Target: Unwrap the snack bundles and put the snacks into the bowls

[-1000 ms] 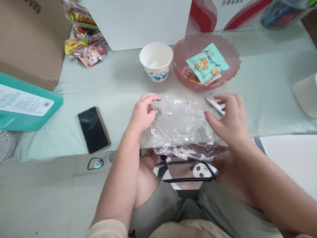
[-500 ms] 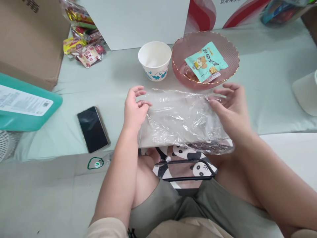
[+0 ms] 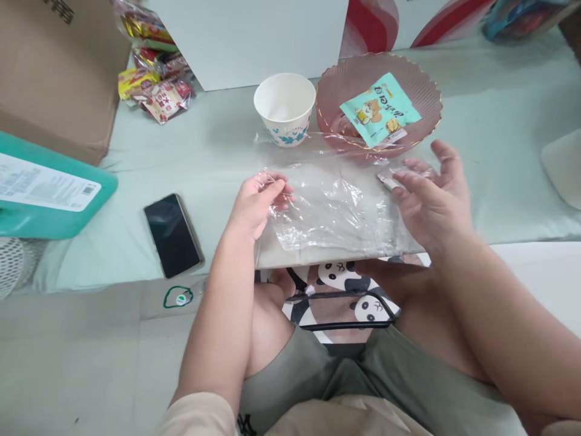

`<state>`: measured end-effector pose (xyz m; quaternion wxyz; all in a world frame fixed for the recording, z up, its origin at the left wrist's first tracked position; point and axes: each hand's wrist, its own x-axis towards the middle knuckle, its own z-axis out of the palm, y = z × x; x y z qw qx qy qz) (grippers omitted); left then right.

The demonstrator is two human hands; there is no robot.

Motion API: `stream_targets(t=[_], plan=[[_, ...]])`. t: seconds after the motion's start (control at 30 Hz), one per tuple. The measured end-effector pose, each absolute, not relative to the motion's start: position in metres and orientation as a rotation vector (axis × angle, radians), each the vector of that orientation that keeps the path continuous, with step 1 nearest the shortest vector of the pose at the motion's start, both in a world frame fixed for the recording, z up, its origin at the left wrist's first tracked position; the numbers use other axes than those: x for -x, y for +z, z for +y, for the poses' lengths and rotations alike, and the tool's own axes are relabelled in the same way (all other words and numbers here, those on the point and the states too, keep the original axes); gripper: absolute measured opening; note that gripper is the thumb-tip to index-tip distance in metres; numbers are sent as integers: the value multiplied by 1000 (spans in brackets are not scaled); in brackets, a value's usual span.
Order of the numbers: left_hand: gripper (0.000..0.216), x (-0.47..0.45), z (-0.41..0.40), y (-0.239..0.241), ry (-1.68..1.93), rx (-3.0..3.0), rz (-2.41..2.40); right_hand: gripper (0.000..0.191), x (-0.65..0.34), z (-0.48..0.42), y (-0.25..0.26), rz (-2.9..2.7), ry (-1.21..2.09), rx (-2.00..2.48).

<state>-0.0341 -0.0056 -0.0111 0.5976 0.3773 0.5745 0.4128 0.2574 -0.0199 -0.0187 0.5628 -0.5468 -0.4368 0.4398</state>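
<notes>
The clear plastic film has just moved away from you. Half a second ago its near edge hung crumpled over the table edge, most of all on the right. Now that bunch is gone from there. Its far edge stands higher up the table and seems to pass in front of the bottom of the paper cup and the pink bowl. I can't tell if it touches them. So it looks more spread out to work with, with less of it bunched near your legs.

Your left hand has changed too: its fingers were loose, and now they are curled in, with the thumb closed on them, and they seem to pinch the film's left side. Your right hand has turned its palm more to the left. Its fingers are partly spread at the film's right side, beside a small white piece. I can't tell if they grip anything.

The film lies between your hands, on the near part of the green cloth. It is thin, see-through and shiny, with lots of wrinkles. Its far part looks lifted and floppy.
</notes>
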Motion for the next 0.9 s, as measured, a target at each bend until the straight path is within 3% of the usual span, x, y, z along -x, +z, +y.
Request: stream_targets(t=[0.2,0.37,0.53,0.67,0.77,0.9], plan=[[12,33,-1,-9,1031,-892,1417,46,-249,-29,-17,-1060,1438,1429],[12,35,-2,-10,1067,-894,1439,31,-239,-37,-5,-1311,1333,1438],[13,35,-3,-13,1093,-1013,1484,26,-240,-33,1,-1084,882,1235],[13,33,-4,-11,1140,-983,1465,45,-239,-34,7,-973,1216,1396],[18,33,-3,-9,1186,-945,1452,27,-239,-38,10,-1165,1419,1605],[20,37,-2,-10,1232,-907,1433,21,-241,-36,4,-1102,1212,1499]])
